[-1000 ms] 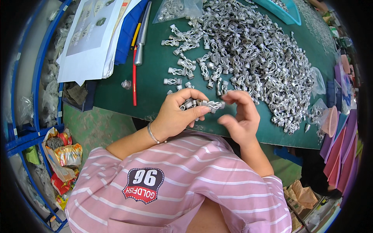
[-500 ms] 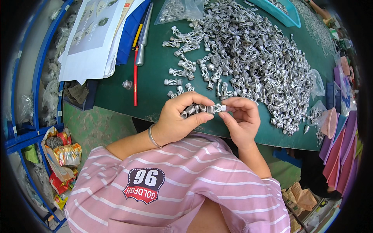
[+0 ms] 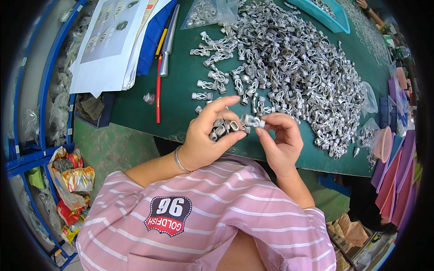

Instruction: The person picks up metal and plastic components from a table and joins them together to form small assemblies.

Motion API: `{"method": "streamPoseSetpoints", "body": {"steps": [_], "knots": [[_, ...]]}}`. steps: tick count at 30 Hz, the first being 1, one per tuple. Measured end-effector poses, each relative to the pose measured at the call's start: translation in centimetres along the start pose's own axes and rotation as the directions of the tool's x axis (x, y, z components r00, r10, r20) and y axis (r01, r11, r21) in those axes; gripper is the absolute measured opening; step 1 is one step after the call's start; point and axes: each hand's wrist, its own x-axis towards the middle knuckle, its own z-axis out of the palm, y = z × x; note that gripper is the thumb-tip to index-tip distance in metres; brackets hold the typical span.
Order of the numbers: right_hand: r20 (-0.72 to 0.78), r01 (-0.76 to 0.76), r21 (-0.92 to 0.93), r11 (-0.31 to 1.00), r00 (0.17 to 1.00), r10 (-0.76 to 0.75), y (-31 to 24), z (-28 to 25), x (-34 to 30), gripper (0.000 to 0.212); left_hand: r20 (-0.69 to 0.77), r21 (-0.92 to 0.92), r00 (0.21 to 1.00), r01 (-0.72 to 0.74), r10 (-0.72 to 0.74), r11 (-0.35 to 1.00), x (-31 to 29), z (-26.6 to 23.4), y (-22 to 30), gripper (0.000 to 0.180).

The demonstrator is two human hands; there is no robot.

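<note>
Several short oval metal sleeves [image 3: 220, 130] lie cupped in my left hand [image 3: 204, 135]. Its palm and lower fingers hold them, while the index finger is lifted away from the thumb. A silver metal piece with a looped body and a ridged collar [image 3: 253, 121] is pinched between the thumb and index finger of my right hand [image 3: 282, 141]. That piece is just right of the left fingertips, apart from the index finger. Beyond both hands a large heap of similar looped metal pieces [image 3: 298, 58] covers the green table [image 3: 135, 106].
To the left lie a red pencil [image 3: 158, 92], a metal rod-like tool [image 3: 168, 45] and printed sheets [image 3: 97, 67] by a blue bin [image 3: 151, 49]. At the back are a clear bag of metal rings [image 3: 201, 14] and a turquoise tray [image 3: 323, 16]. A person's arm shows far right.
My left index finger has lifted off the looped metal piece and opened from the thumb. My right hand keeps hold of the piece, now tilted and clear of the left fingers.
</note>
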Motion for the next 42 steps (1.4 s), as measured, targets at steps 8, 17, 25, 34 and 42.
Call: {"method": "streamPoseSetpoints", "body": {"steps": [8, 17, 25, 34, 42], "knots": [[0.236, 0.223, -0.311, 0.924, 0.960, -0.152, -1.5, 0.2, 1.7, 0.024, 0.053, 0.171, 0.998, 0.023, -0.033, 0.985, 0.4, 0.5, 0.5, 0.075], [-0.045, -0.086, -0.073, 0.994, 0.996, 0.083, -0.7, -2.5, 1.4, 0.010, 0.151, -0.487, 0.728, 0.643, -0.668, 0.591, 1.5, 1.3, 1.2, 0.030], [-0.799, -0.083, -0.472, 0.878, 0.461, -0.386, -0.2, -26.6, 2.3, 0.012, 0.246, -0.589, 0.777, 0.595, -0.579, 0.548, 1.2, 0.9, 0.3, 0.011], [-0.546, -0.339, -0.799, 0.496, 0.754, -0.365, 2.3, -28.7, -0.2, 0.029, 0.251, -0.649, 0.756, 0.594, -0.604, 0.475, -0.2, -1.8, 0.4, 0.035], [0.155, 0.256, -0.664, 0.703, 0.966, -0.206, 0.0, -6.9, 0.0, 0.015, 0.725, -0.379, 0.488, 0.872, -0.486, 0.311, -6.6, -10.1, -1.7, 0.038]]}}
